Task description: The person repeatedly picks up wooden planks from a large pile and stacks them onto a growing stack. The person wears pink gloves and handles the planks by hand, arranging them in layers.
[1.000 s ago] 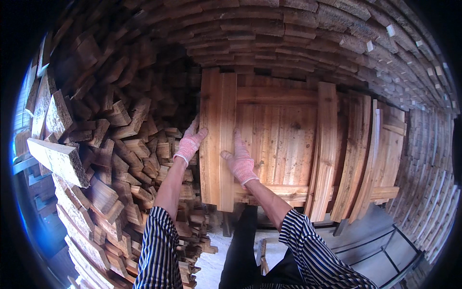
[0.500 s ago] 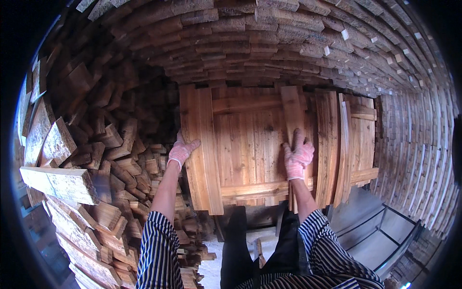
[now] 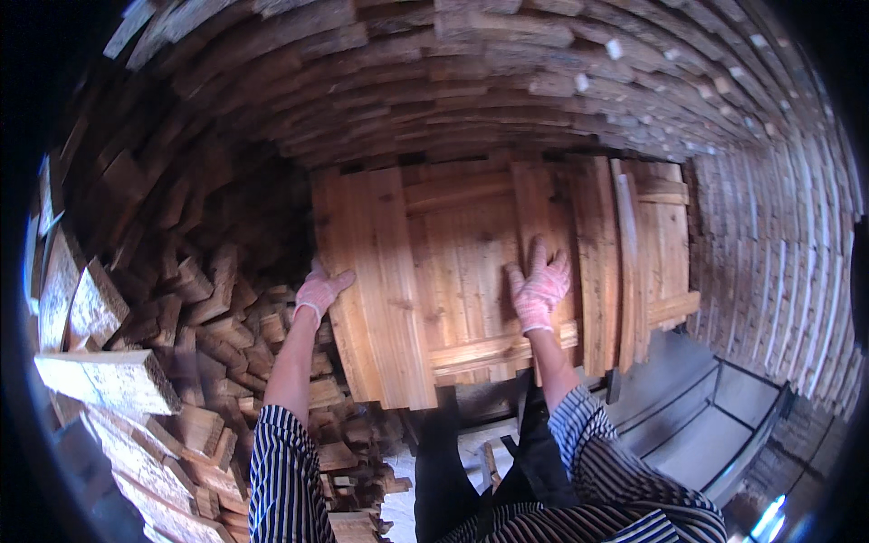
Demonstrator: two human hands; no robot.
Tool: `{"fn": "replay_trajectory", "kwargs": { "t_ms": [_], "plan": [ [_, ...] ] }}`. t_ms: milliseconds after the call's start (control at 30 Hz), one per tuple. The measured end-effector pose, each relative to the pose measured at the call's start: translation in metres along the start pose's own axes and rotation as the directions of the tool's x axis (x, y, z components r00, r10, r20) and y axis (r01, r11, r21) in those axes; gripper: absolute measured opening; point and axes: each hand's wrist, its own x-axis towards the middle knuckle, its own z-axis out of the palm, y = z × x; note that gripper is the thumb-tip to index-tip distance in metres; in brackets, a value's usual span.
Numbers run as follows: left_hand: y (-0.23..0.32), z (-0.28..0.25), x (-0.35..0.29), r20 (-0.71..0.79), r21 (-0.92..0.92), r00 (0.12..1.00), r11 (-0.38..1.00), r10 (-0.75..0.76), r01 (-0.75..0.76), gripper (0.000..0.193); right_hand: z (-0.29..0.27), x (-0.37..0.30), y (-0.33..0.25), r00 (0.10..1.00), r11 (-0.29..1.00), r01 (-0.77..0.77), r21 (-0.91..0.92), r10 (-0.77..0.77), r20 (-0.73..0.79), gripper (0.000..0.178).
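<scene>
My left hand [image 3: 323, 291], in a pink-and-white glove, grips the outer left edge of a wide wooden board [image 3: 371, 290]. Its thumb lies over the top face; the other fingers are partly hidden beyond the edge. My right hand [image 3: 540, 288], gloved alike, lies with fingers spread over an upright board [image 3: 536, 199] right of the middle. Under both boards is a layer of side-by-side planks [image 3: 466, 281], crossed by a strip [image 3: 498, 351] near the front and another at the back.
More upright boards [image 3: 597, 271] lie to the right on the same layer. A loose heap of wood offcuts [image 3: 208, 353] rises at left. Stacked timber walls [image 3: 434, 81] stand behind and at right. A dark metal frame [image 3: 715, 407] is at lower right.
The view has shifted, so the boards sit further left and look slightly turned. My right hand's fingers have spread wider over the upright board; my left hand stays at the left edge.
</scene>
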Motion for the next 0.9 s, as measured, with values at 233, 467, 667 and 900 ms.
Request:
{"fn": "replay_trajectory", "kwargs": {
  "t_ms": [233,467,667,900],
  "plan": [
    [0.004,0.009,0.002,-0.083,-0.104,0.989,0.986,0.122,-0.130,0.088,0.018,-0.025,-0.047,0.988,0.946,0.052,0.321,-0.094,0.118,0.072],
    [-0.034,0.038,0.016,0.052,-0.628,0.999,0.777,-0.004,0.036,0.079,0.015,-0.046,-0.063,0.962,0.692,0.063,0.719,-0.235,0.142,0.082],
    [-0.048,0.033,0.014,0.093,-0.674,0.995,0.737,0.034,0.038,0.082,-0.040,0.080,0.185,0.968,0.970,-0.233,-0.073,0.224,-0.113,0.081],
    [-0.023,0.035,0.009,0.125,-0.675,0.992,0.732,-0.012,0.094,0.071,-0.061,0.084,0.265,0.970,0.974,-0.115,0.194,0.068,0.232,0.080]
  ]
}}
